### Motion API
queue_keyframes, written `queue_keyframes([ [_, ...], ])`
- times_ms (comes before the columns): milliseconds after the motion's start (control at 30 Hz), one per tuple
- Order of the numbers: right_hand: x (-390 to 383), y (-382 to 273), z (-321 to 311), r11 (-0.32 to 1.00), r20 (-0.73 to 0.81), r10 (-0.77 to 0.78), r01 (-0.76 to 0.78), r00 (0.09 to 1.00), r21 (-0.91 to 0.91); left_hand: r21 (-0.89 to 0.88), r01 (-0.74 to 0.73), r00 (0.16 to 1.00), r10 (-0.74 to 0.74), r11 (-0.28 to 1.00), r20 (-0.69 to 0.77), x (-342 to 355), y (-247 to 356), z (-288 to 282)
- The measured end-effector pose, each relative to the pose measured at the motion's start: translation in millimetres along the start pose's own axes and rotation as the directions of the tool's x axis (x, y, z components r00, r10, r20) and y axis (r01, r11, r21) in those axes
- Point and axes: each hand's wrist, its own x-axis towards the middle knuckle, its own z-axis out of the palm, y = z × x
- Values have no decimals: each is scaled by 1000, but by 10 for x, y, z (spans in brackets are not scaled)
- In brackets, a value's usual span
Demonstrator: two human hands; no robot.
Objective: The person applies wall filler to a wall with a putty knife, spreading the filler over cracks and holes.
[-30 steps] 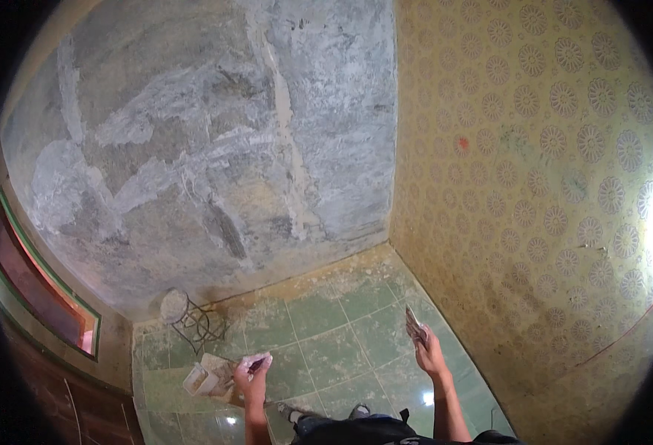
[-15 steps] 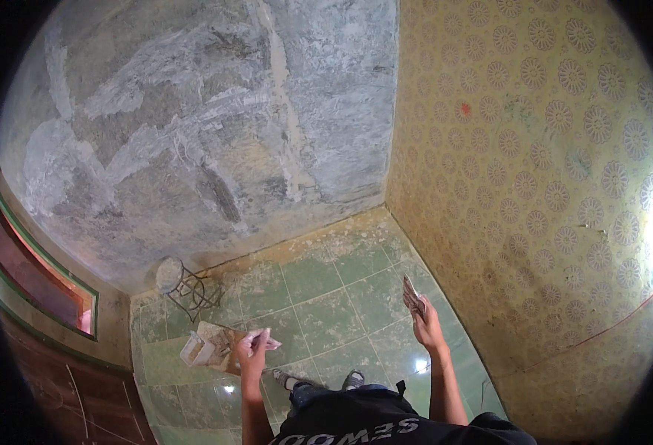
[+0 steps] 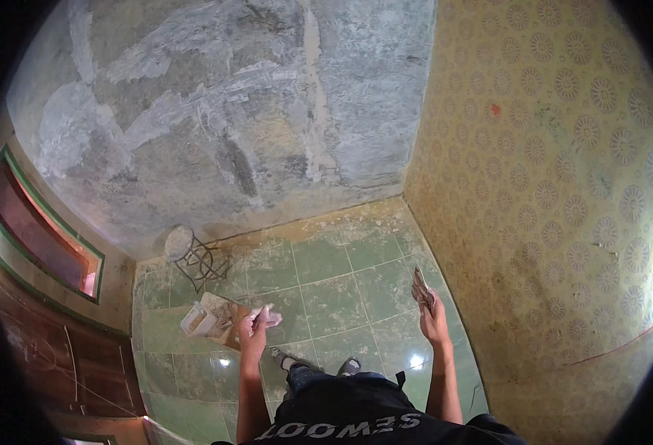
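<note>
My left hand [image 3: 254,326] is closed around something whitish I cannot make out, with white residue on the fingers. It is just above a dusty board [image 3: 231,322] on the floor, where a white plastic container [image 3: 196,320] lies. Off to the right, near the patterned wall, my right hand [image 3: 433,315] grips a thin, flat scraper [image 3: 420,282] smeared with grey, its tip pointing up in the picture.
A round-seated stool [image 3: 180,241] with wire legs stands against the patchy grey wall [image 3: 215,111]. A yellow patterned wall [image 3: 534,193] meets it at the corner. Dusty green tiles [image 3: 334,297] lie underfoot. A framed opening [image 3: 37,222] and dark wooden door [image 3: 59,356] are at left.
The view has shifted, so the floor and walls appear higher in the frame. Both hands appear higher too; the thing in my left hand shows paler, and more of my dark shirt shows.
</note>
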Motion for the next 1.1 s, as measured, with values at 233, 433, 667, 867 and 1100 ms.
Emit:
queue_keyframes([
  [233, -7, 44, 44, 999, 62, -23, 21, 998, 30, -256, -97, 994, 81, 962, -70, 2, 80, -127],
  [433, 17, 111, 45, 999, 73, 8, -11, 997, 42, -243, -52, 989, 16, 969, -148, 37, -15, -191],
  [667, -40, 186, -11, 999, 5, 43, -43, 999, 10, -374, -89, 980, 13, 923, -200, 106, 31, -65],
  [867, -28, 181, -19, 998, 24, 56, -55, 998, -20, -350, -92, 983, 29, 932, -182, 116, -38, -107],
  [1100, -17, 256, 12, 998, 27, 57, -56, 998, -20, -340, -63, 976, -14, 938, -219, 68, 200, 13],
])
